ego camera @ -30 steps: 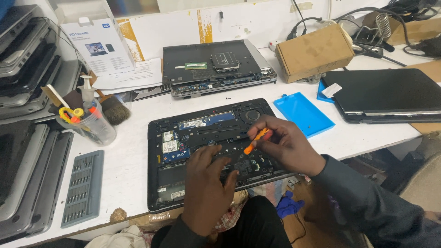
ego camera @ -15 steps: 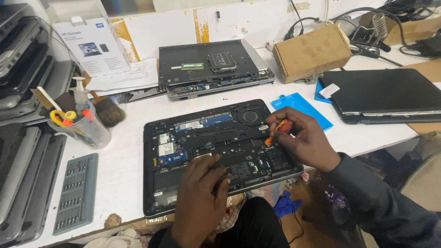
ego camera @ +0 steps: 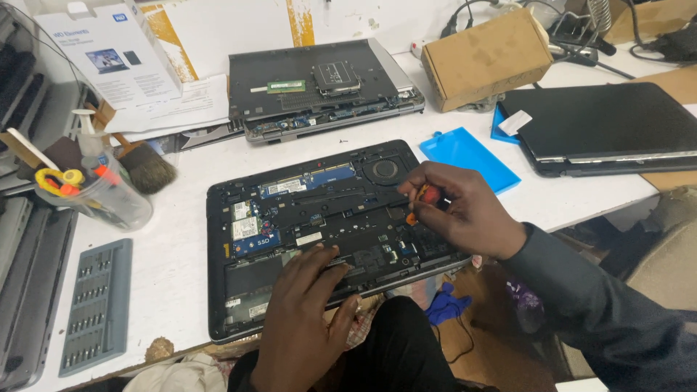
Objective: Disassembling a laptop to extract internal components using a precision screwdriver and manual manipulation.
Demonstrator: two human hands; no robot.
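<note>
Laptop (ego camera: 319,225) lies opened, base cover off, at the middle of the white worktable (ego camera: 174,247), its flat black chassis showing green and blue circuit boards, a round fan at its 1 o'clock corner and a dull black battery bay along the near edge. Screwdriver (ego camera: 423,197), short with an orange handle, stands tip down on the board at the laptop's 3 o'clock side. The right hand (ego camera: 465,210) grasps that screwdriver, fingers curled tightly round the handle with thumb and forefinger pinched near the top; the wrist bends inward and a dark sleeve runs off toward 4 o'clock. The left hand (ego camera: 301,319) holds nothing: it lies palm down, fingers spread and flat, pressing on the laptop's near edge at 6 o'clock.

At 12 o'clock from the laptop a second laptop (ego camera: 319,91) lies bottom up, grey, with a green memory stick and a square drive resting on it. At 2 o'clock sits a plain brown cardboard box (ego camera: 486,58) with soft, worn corners. A thin blue mat (ego camera: 468,156) of smooth plastic lies just beside the laptop at 2 o'clock, and a closed matt-black laptop (ego camera: 602,127) lies at 3 o'clock. At 9 o'clock a clear plastic cup (ego camera: 109,199) holds tools with yellow and orange handles, with a bristly brush (ego camera: 145,168) close behind it. At 8 o'clock lies a grey bit tray (ego camera: 98,305), ribbed with rows of small metal bits
</note>
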